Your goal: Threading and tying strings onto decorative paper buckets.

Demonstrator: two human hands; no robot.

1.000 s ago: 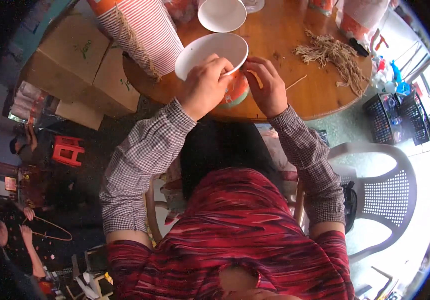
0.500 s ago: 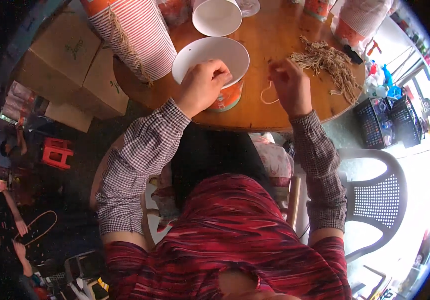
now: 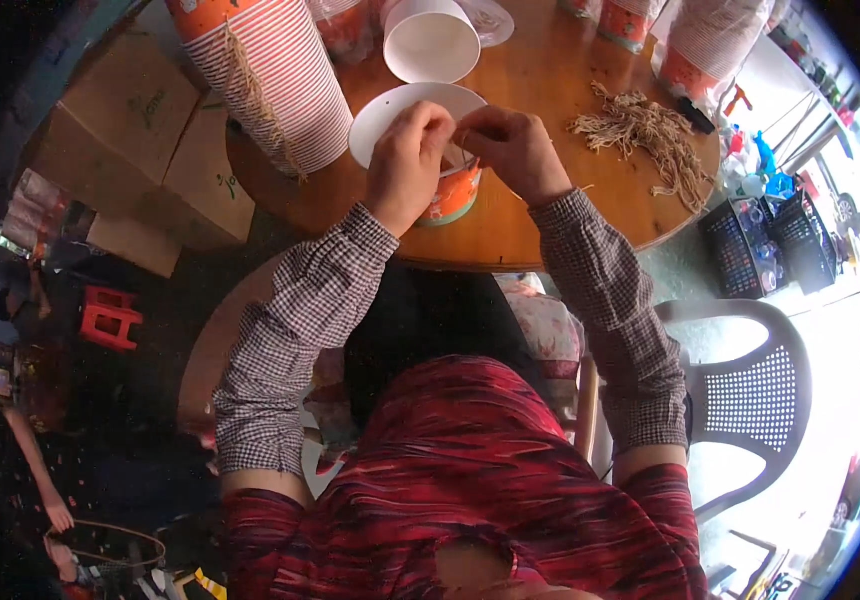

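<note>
Together above the paper cup (image 3: pixel 450 190), left hand (image 3: pixel 407 165) and right hand (image 3: pixel 520 150), each grip pinching its rim.

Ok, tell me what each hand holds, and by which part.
Left hand and right hand both pinch the near rim of the paper bucket; anything finer cannot be told.

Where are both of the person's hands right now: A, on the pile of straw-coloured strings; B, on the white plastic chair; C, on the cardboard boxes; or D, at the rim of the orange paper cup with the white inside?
D: the left hand and right hand meet over the rim of the orange paper cup, apart from the pile of strings.
</note>
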